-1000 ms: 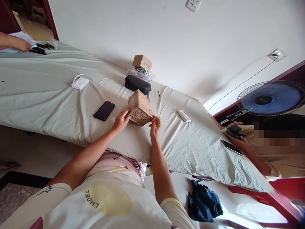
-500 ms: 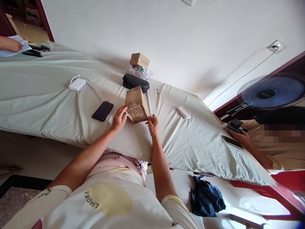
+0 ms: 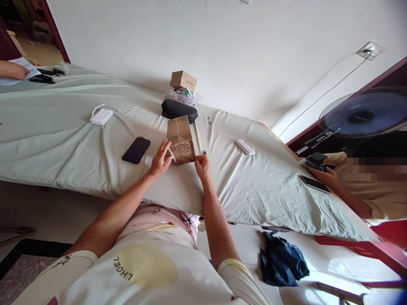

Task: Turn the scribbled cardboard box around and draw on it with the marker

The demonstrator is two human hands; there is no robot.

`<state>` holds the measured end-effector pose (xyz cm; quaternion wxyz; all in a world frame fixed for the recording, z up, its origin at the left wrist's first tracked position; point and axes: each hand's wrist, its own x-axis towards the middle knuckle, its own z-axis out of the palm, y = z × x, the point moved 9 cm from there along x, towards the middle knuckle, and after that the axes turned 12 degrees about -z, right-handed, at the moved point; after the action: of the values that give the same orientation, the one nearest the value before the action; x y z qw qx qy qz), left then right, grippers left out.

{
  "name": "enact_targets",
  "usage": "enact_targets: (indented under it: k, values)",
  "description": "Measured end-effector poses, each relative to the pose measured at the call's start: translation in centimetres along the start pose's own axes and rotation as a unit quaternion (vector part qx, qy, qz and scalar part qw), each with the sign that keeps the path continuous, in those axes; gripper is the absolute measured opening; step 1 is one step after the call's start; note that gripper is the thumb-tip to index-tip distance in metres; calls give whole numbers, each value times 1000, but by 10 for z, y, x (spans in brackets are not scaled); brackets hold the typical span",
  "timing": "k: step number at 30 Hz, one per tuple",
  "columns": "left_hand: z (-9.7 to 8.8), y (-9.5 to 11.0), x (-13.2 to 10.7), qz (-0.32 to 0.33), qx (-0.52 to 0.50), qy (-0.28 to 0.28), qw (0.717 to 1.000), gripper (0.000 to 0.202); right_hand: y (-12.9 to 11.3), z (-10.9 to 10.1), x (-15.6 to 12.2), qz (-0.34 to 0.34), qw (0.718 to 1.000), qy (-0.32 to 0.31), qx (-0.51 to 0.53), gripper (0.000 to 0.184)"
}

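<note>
A small brown cardboard box (image 3: 180, 140) with dark line drawings stands on the pale green cloth of the table (image 3: 63, 131). My left hand (image 3: 160, 159) presses its fingers against the box's lower left side. My right hand (image 3: 202, 165) pinches the box's lower right corner. Both hands hold the box between them. A black phone (image 3: 136, 149) lies flat just left of my left hand.
Behind the box lie a black oblong case (image 3: 179, 111), a clear tub of small items (image 3: 182, 95) and a second brown box (image 3: 182, 80). White holders (image 3: 101, 115) (image 3: 244, 147) rest on the cloth. Another person's hand (image 3: 324, 176) holds a black device by a phone (image 3: 314, 184); a fan (image 3: 365, 116) spins.
The box has been turned between my hands, so its taped flap face now shows on top. Both hands stayed on it, shifting slightly lower.
</note>
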<state>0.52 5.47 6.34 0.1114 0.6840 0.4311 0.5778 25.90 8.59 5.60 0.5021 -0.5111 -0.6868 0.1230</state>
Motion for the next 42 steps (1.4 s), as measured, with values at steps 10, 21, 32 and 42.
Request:
enact_targets:
  k: [10, 21, 32, 42]
  values:
    - [0, 3, 1, 15, 49, 4, 999, 64, -15, 7, -2, -18, 995, -93, -17, 12]
    - [24, 36, 17, -8, 117, -73, 990, 63, -12, 8, -1, -65, 983, -130, -114, 27]
    - [28, 41, 17, -16, 136, -70, 988, 59, -86, -26, -9, -244, 949, 122, -158, 49]
    - [27, 37, 16, -18, 124, -60, 990, 60, -101, 18, -10, -268, 941, 22, -206, 44]
